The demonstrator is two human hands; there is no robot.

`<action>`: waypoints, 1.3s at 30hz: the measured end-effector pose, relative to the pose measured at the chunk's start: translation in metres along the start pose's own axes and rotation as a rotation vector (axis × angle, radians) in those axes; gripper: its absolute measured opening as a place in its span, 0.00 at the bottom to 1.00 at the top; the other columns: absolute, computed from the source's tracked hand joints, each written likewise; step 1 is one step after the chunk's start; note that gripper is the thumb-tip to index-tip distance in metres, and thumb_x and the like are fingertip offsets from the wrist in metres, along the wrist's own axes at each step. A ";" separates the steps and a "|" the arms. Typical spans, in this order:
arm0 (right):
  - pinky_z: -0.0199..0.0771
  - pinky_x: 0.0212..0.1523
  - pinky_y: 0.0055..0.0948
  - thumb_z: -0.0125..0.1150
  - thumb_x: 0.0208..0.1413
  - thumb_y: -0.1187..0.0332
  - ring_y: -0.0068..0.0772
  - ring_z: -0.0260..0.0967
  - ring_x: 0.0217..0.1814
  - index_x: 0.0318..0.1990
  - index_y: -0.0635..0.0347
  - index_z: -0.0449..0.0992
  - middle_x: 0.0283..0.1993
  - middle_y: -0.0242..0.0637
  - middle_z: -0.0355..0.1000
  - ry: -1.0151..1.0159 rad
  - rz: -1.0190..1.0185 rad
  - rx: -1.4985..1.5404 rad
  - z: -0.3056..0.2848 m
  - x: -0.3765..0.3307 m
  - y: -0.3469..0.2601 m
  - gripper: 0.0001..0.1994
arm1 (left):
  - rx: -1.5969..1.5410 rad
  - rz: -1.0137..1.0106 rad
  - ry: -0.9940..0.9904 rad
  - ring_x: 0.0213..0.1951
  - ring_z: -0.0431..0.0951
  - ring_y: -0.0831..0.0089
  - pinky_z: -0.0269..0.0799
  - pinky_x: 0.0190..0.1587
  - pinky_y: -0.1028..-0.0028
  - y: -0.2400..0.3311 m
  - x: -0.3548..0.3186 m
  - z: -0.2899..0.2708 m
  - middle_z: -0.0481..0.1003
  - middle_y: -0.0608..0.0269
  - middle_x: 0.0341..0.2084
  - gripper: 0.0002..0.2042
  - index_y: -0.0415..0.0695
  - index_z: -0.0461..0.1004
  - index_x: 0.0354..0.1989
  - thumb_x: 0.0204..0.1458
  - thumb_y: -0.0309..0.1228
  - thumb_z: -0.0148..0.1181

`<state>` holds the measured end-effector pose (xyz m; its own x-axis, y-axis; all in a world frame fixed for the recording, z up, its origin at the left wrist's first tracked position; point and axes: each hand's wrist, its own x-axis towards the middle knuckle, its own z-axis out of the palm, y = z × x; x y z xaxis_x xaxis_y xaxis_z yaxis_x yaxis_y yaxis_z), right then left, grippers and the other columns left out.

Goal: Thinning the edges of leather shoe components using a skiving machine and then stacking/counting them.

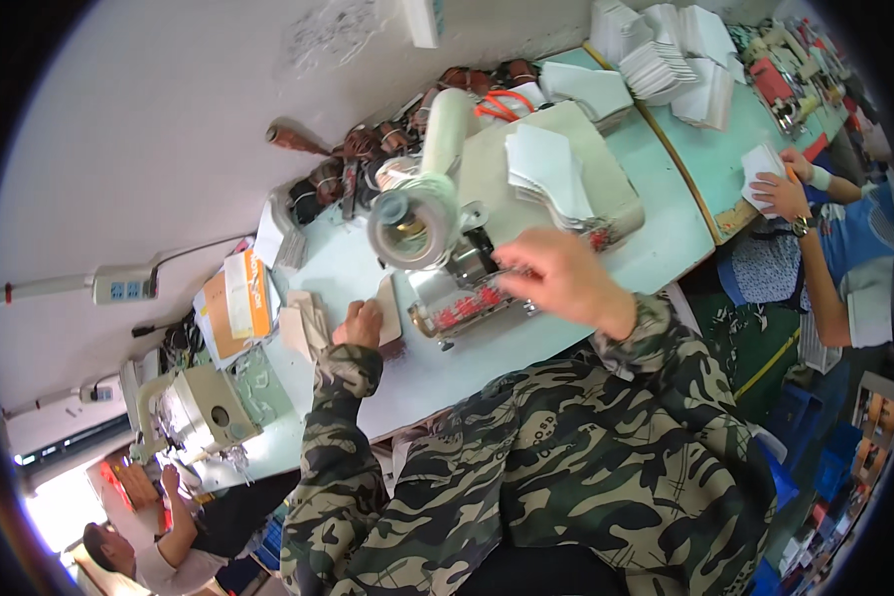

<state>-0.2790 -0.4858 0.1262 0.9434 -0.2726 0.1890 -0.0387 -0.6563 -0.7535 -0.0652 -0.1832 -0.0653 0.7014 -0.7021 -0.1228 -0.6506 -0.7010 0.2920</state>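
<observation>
The flat pieces (304,324) are beige, the sleeves (334,457) green-black camouflage.

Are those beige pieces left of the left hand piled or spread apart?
Piled: the beige pieces overlap beside the left hand, several edges showing.

Left hand (359,326): bare, back uppermost, fingers (370,311) curled downward.
Left arm (340,452): camouflage sleeve, extended from near edge toward far, cuff at wrist.
Right hand (563,275): bare, slightly blurred, farther than the left; fingers bent, pointing left.
Right arm (670,372): camouflage sleeve, forearm slanting far and left.
</observation>
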 end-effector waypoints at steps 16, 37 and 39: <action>0.63 0.55 0.43 0.72 0.39 0.56 0.46 0.64 0.58 0.64 0.61 0.58 0.54 0.46 0.67 0.162 -0.060 -0.528 -0.029 0.045 0.041 0.44 | -1.024 -0.185 -0.527 0.30 0.73 0.78 0.69 0.37 0.76 0.031 0.001 -0.130 0.75 0.66 0.25 0.08 0.39 0.75 0.36 0.51 0.29 0.58; 0.71 0.40 0.43 0.63 0.43 0.70 0.49 0.71 0.39 0.40 0.57 0.77 0.36 0.39 0.73 0.066 -0.049 -0.025 -0.030 0.032 0.004 0.14 | -0.283 0.028 0.023 0.25 0.78 0.53 0.73 0.30 0.62 0.043 0.104 -0.074 0.76 0.51 0.20 0.07 0.42 0.77 0.32 0.52 0.30 0.54; 0.71 0.41 0.42 0.63 0.43 0.71 0.47 0.71 0.39 0.40 0.58 0.77 0.36 0.39 0.73 0.248 -0.187 -0.161 -0.064 0.029 -0.008 0.13 | 0.014 0.121 0.119 0.41 0.77 0.51 0.72 0.43 0.58 -0.015 0.112 -0.051 0.74 0.48 0.46 0.17 0.49 0.71 0.51 0.51 0.29 0.53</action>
<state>-0.2720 -0.5334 0.1780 0.8310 -0.2871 0.4765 0.0568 -0.8082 -0.5861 0.0379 -0.2448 -0.0352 0.6470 -0.7620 0.0257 -0.7355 -0.6149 0.2847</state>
